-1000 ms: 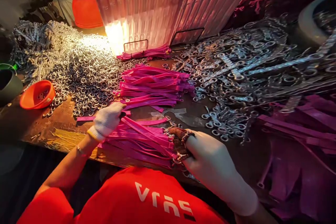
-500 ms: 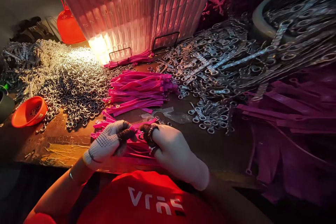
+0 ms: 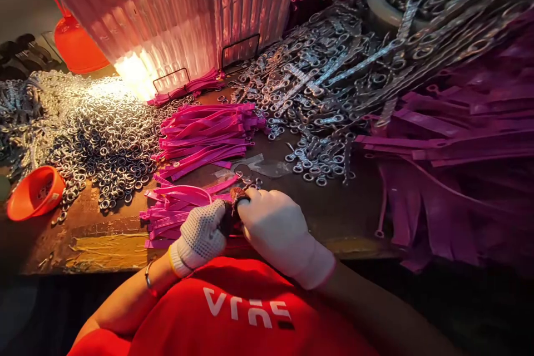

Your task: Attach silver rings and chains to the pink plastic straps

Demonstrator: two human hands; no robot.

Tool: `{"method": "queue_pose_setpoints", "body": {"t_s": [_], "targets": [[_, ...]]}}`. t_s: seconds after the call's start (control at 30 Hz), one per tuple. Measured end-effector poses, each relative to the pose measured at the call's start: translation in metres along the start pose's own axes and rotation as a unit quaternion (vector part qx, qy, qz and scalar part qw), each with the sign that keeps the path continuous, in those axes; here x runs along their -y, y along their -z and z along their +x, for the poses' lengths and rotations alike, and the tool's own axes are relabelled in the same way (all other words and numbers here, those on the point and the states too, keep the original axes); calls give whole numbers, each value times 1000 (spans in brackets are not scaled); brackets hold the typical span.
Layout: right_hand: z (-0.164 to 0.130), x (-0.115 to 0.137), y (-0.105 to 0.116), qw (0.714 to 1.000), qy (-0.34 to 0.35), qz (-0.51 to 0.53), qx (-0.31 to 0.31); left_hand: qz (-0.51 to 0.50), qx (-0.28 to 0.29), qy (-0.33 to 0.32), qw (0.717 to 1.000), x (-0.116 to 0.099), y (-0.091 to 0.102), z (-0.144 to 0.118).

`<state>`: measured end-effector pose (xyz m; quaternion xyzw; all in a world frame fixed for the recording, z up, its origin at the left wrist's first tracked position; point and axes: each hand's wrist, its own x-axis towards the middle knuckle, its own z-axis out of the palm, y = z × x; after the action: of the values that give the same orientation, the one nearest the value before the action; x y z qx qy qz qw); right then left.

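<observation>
My left hand [image 3: 200,236], in a white dotted glove with dark fingertips, is closed at the table's front edge. A pink strap [image 3: 194,189] curves down to its fingers. My right hand [image 3: 277,231], in a plain white glove with dark, frayed fingertips, is closed against the left fingertips, on the same strap. The gripped part is hidden between the fingers. Just left of and behind my hands lies a loose bunch of pink straps [image 3: 161,217]. Beyond it is a larger stack of pink straps [image 3: 208,136].
Metal rings [image 3: 112,150] are heaped at left beside an orange bowl [image 3: 35,194]. Silvery ring-ended straps [image 3: 308,78] spread at right, below a round basin [image 3: 381,5]. Purple-lit straps [image 3: 442,189] hang over the right edge. A ribbed translucent panel [image 3: 167,11] stands behind.
The view has shifted. My hands have come closer together, with the left moving right towards my body. The fingertips now meet, covering the part of the strap that showed between them.
</observation>
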<state>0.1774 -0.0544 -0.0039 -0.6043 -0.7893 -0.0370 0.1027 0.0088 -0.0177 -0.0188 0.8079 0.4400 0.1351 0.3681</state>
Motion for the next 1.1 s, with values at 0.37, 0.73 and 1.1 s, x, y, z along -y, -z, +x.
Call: {"method": "queue_pose_setpoints", "body": {"t_s": [0.37,0.73,1.1], "targets": [[5,-14,20,985,0,136,107,-140,-13,22,990,2,2,5],[13,-11,7,967,74,56,239,48,-48,-64,996,12,-6,-3],[8,-33,13,979,39,27,200,172,-55,-27,983,29,88,-23]]}}
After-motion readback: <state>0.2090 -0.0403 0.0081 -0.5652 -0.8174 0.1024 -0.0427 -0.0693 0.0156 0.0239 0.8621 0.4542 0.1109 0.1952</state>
